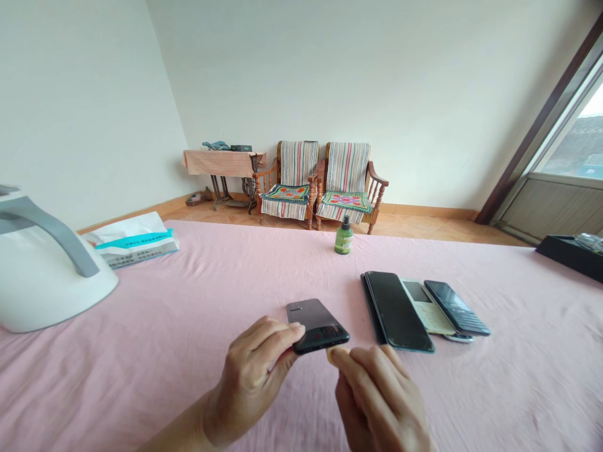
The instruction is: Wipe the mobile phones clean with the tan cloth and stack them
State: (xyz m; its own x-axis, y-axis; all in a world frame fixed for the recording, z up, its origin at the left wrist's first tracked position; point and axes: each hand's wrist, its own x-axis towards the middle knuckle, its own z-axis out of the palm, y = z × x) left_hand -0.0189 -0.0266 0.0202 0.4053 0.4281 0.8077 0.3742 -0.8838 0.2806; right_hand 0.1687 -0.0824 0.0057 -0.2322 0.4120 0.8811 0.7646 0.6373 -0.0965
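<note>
A dark smartphone (316, 320) is pinched at its left edge by my left hand (254, 367), thumb below and fingers on top. Its back faces up, with a camera bump at the far corner, and its bottom edge is turned toward me. My right hand (377, 395) is closed close to that bottom edge. A bit of something small and pale yellowish (331, 355) shows at its fingertips, too hidden to name. Right of my hands, a black smartphone (398, 311) lies on another phone, next to a white keypad phone (424, 304) and a dark keypad phone (456, 307).
A pink cloth (211, 282) covers the table. On the left stand a white kettle (56, 276) and a tissue pack (136, 238). A green spray bottle (343, 238) stands at the far edge, and a black box (570, 254) lies far right. Two wooden chairs (346, 166) are beyond.
</note>
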